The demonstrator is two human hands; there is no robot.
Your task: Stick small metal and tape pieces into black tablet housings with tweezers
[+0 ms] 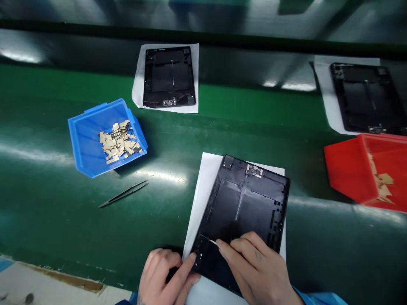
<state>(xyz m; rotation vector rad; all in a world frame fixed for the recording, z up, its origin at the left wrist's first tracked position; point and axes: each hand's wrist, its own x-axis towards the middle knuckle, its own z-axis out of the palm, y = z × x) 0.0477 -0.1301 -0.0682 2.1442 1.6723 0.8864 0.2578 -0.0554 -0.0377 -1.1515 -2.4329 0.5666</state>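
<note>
A black tablet back cover lies tilted on a white sheet, its inner side up, with a small circuit board along its far edge. At the near left corner of the cover, the index finger of my left hand presses down while the other fingers curl in by the edge. My right hand is over the near part of the cover, thumb and fingers pinched on a small pale strip. A thin dark wire runs from the strip toward that corner; part of the strip is hidden by the fingers.
To the left stands a blue bin with several pale flat pieces and dark wires. Tweezers lie below it. A red bin holds pale pieces at right. Two more covers rest on white sheets at the back of the green bench.
</note>
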